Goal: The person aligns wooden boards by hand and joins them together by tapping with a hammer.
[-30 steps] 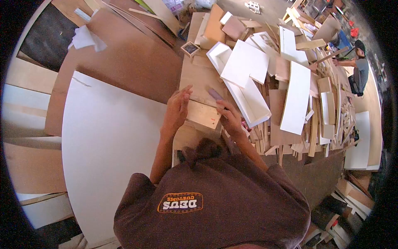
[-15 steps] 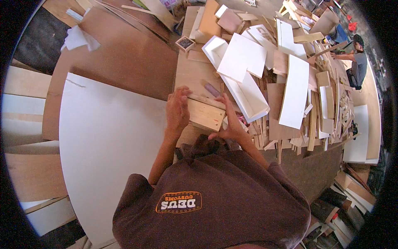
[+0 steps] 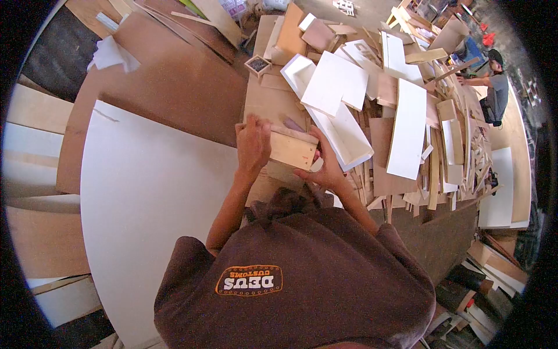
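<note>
A small pale wooden box (image 3: 290,150) with dark marks near its right end is held between my two hands above the worktable (image 3: 270,104). My left hand (image 3: 254,144) grips its left end, with the fingers bent over the top edge. At the right end, my right hand (image 3: 325,163) holds the box between thumb and fingers. Just beyond the box lies a purplish-grey object (image 3: 294,124), partly hidden. A small open box with dark contents (image 3: 257,65) sits farther back on the worktable.
White panels (image 3: 407,131), a white tray-like piece (image 3: 343,135) and wood offcuts are heaped to the right. A large white sheet (image 3: 151,215) lies at the left on a brown board (image 3: 174,75). Another person (image 3: 496,90) is at the far right.
Both hands now hold the box, which has risen and turned slightly. My right hand has moved from its top right corner to around its right end.
</note>
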A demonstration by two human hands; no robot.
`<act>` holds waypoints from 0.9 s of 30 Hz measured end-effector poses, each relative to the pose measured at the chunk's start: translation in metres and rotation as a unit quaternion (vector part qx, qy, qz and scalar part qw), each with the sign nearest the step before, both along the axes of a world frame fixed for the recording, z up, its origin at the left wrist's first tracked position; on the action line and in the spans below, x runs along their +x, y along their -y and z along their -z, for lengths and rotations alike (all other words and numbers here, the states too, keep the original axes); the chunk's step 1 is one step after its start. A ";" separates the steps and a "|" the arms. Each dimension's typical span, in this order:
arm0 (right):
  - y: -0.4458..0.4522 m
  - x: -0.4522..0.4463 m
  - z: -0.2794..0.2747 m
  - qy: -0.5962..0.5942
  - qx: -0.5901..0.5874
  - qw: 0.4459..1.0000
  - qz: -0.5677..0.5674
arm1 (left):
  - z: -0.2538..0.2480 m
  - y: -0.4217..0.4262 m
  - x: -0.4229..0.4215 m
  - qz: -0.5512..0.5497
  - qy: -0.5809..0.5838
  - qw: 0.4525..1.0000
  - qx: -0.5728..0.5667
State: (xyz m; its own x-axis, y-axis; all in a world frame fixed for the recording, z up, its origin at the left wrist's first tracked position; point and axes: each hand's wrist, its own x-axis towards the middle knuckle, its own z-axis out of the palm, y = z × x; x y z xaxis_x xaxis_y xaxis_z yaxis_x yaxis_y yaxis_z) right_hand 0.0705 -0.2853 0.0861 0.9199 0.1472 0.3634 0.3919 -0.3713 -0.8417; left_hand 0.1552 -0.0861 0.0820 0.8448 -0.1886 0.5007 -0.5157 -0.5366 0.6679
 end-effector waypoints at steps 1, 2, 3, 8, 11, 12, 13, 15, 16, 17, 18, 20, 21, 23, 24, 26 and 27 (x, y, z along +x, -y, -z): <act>-0.002 -0.002 -0.004 -0.039 0.002 0.999 0.002 | -0.001 -0.001 -0.001 -0.013 -0.005 1.000 0.017; -0.004 -0.004 0.001 -0.033 0.001 0.999 0.001 | 0.001 -0.002 -0.001 -0.014 0.001 1.000 0.016; -0.007 -0.007 0.009 -0.071 0.049 0.996 0.033 | 0.004 -0.002 -0.003 -0.010 -0.045 0.998 -0.044; -0.006 -0.022 0.016 -0.127 0.093 0.986 0.061 | 0.008 -0.006 -0.012 -0.009 -0.118 0.989 -0.093; -0.007 -0.027 0.021 -0.123 0.064 0.987 0.082 | 0.013 -0.010 -0.017 0.002 -0.100 0.985 -0.143; -0.011 -0.029 0.017 -0.112 0.080 0.988 0.075 | 0.014 -0.014 -0.020 0.002 -0.066 0.990 -0.122; -0.016 -0.032 0.012 -0.102 0.097 0.988 0.068 | 0.015 -0.018 -0.023 0.002 -0.032 0.995 -0.099; -0.028 -0.038 -0.008 -0.093 0.091 0.989 0.065 | 0.014 -0.024 -0.031 -0.011 -0.043 0.992 -0.122; -0.034 -0.041 -0.013 -0.085 0.082 0.991 0.060 | 0.014 -0.027 -0.035 -0.026 -0.055 0.987 -0.146; -0.038 -0.044 -0.010 -0.087 0.085 0.991 0.062 | 0.019 -0.033 -0.037 -0.025 -0.058 0.988 -0.143; -0.041 -0.047 -0.003 -0.098 0.060 0.990 0.083 | 0.022 -0.040 -0.038 -0.025 -0.047 0.989 -0.138; -0.049 -0.050 0.010 -0.112 0.039 0.988 0.102 | 0.029 -0.051 -0.044 -0.026 -0.038 0.991 -0.128; -0.053 -0.050 0.014 -0.089 0.046 0.991 0.091 | 0.019 -0.054 -0.051 -0.040 -0.041 0.990 -0.128; -0.062 -0.054 0.019 -0.072 0.057 0.993 0.074 | 0.018 -0.068 -0.067 -0.061 -0.047 0.989 -0.124; -0.064 -0.056 0.016 -0.056 0.011 0.997 0.057 | 0.022 -0.076 -0.075 -0.065 -0.024 0.991 -0.117; -0.072 -0.058 0.005 -0.041 -0.032 0.998 0.033 | 0.029 -0.088 -0.079 -0.075 -0.003 0.992 -0.106; -0.076 -0.061 -0.001 -0.019 -0.030 0.999 0.022 | 0.031 -0.092 -0.083 -0.074 0.047 0.984 -0.158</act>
State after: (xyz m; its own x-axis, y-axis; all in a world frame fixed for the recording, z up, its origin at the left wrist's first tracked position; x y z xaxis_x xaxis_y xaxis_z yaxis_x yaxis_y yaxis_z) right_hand 0.0094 -0.2093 0.0874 0.9392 0.1272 0.3190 0.3418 -0.4381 -0.8314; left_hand 0.0719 0.0058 0.0515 0.7986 0.1105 0.5917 -0.5152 -0.3828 0.7668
